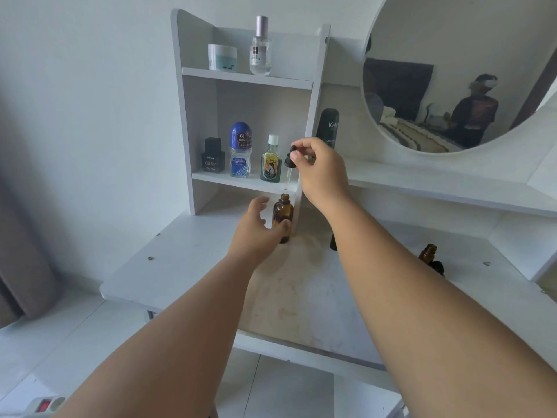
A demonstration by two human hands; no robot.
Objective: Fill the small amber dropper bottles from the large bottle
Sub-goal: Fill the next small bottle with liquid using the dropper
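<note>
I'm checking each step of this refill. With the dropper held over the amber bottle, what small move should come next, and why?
Probably close the left hand around the amber bottle to steady it. That hand is open beside it, while the right hand pinches the dropper with its glass tip just above the open neck.

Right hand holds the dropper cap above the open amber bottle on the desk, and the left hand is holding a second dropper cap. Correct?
Not quite. The head view shows the left hand holding no cap; it is open beside the amber bottle, thumb at its base. The rest stands: the right hand holds the dropper cap above the open bottle.
</note>
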